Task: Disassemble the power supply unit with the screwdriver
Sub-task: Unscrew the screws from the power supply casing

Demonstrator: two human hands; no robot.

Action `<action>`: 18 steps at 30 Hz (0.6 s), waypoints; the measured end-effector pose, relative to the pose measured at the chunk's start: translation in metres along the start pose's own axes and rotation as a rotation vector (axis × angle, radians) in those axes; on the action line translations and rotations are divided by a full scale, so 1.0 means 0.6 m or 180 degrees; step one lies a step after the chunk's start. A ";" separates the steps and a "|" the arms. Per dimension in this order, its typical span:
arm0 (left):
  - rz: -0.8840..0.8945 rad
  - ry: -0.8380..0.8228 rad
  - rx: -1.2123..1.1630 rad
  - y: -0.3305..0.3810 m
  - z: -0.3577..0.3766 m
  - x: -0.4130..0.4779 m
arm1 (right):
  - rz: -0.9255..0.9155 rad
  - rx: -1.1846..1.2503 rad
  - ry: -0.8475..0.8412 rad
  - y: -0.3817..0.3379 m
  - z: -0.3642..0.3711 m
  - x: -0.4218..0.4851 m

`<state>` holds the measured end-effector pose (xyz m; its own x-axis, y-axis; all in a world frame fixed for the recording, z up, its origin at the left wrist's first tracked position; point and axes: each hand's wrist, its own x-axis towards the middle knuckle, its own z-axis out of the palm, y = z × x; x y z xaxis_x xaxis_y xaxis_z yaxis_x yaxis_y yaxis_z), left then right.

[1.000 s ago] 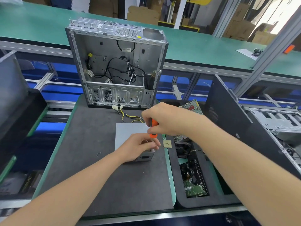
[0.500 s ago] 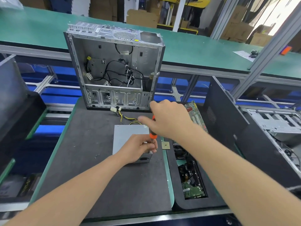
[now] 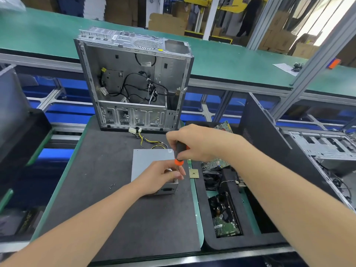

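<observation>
Since the earlier frame the right hand [image 3: 202, 143] has rolled round the screwdriver [image 3: 180, 151]: the forefinger that pointed left is now curled in and more of the black grip shows, while the left hand [image 3: 159, 175] and PSU [image 3: 150, 160] have stayed put. At far left sits a black moulded block [image 3: 25, 135]; lower down is pale lettering [image 3: 28, 217], too blurred to read. The counter [image 3: 92, 189] is topped with a dark grey, felt-like mat edged in green, and two tiny screws [image 3: 112, 185] lie loose on it. At its back stands an open case [image 3: 169, 78] of bare punched steel, upright, with black cables looped inside; its white label and yellow sticker are not legible. Yellow-and-black wires [image 3: 148, 140] with white plugs run between the case foot and the PSU, a flat-topped grey sheet-metal box lying mid-counter just in front of the case. The left hand grips its near right corner, fingers curled over the top edge beside the tool's shaft. The right hand is wrapped round the black handle above its orange collar; the screwdriver stands nearly upright at that same corner, its tip lost among the left fingers. Just to the right, a small square gold chip [image 3: 193, 173] lies on the green edge. Next comes a black foam tray [image 3: 221, 245] whose cut-outs hold a green circuit board [image 3: 224, 126], a black fan [image 3: 211, 178] and a drive [image 3: 223, 211]. A black perforated panel [image 3: 260, 135] leans behind it, and another steel chassis [image 3: 327, 147] lies at far right.
</observation>
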<state>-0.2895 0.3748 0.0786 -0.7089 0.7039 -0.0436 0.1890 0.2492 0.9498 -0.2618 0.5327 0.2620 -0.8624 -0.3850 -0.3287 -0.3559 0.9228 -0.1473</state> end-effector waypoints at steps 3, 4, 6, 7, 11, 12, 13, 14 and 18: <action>0.0059 -0.0073 0.0063 0.006 -0.004 -0.001 | -0.0378 -0.0203 -0.0239 0.004 -0.012 0.006; 0.0098 -0.0101 0.0138 0.008 -0.005 -0.002 | -0.0447 -0.0251 -0.0307 0.003 -0.014 0.008; 0.0106 -0.0112 0.0220 0.008 -0.006 -0.001 | -0.0482 -0.0239 -0.0392 0.003 -0.015 0.012; 0.0066 -0.0093 0.0166 0.007 -0.004 -0.001 | -0.0480 -0.0235 -0.0412 0.005 -0.015 0.013; -0.0072 0.0022 -0.0111 0.005 0.003 0.003 | -0.0312 -0.0246 -0.0117 -0.001 -0.002 0.002; -0.0083 0.0035 -0.0150 0.004 0.005 0.003 | -0.0094 -0.0148 0.0173 -0.007 0.008 -0.001; -0.0102 0.0061 -0.0208 0.004 0.008 0.003 | 0.0219 -0.0021 0.0537 -0.015 0.021 -0.003; -0.0121 0.0102 -0.0238 0.004 0.009 0.003 | 0.0660 -0.0028 0.0915 -0.026 0.033 -0.002; -0.0016 0.0140 0.0067 0.007 0.014 0.002 | 0.1796 -0.0548 0.1451 -0.062 0.061 0.014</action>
<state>-0.2838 0.3819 0.0801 -0.7391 0.6728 -0.0342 0.1993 0.2668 0.9429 -0.2424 0.4949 0.2304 -0.9812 0.1555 0.1139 0.1661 0.9820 0.0898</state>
